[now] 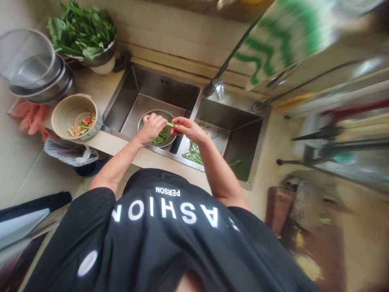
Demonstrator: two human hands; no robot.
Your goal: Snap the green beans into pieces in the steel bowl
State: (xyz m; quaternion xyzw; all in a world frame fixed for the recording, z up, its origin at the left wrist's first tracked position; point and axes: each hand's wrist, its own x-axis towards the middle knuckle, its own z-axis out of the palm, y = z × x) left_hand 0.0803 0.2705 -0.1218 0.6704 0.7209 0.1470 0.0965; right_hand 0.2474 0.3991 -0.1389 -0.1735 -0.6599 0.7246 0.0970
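Observation:
Over the left sink basin, my left hand (pixel 151 128) and my right hand (pixel 187 129) meet at a short green stem (pixel 170 124), each closed on it with the fingertips. Just below them sits a round metal bowl (pixel 140 122), partly hidden by my left hand. Short green stem pieces (pixel 161 137) lie in that bowl. Longer green stems (pixel 194 154) rest in the right basin, near my right forearm. The exact kind of vegetable is too small to tell.
A faucet (pixel 218 88) rises behind the double sink (pixel 164 75). On the left counter stand a colander (pixel 56 117) with orange and green scraps, stacked bowls (pixel 45 87), a pink glove (pixel 28 117) and a bowl of leafy greens (pixel 86 34). A green-striped cloth (pixel 273 40) hangs at upper right.

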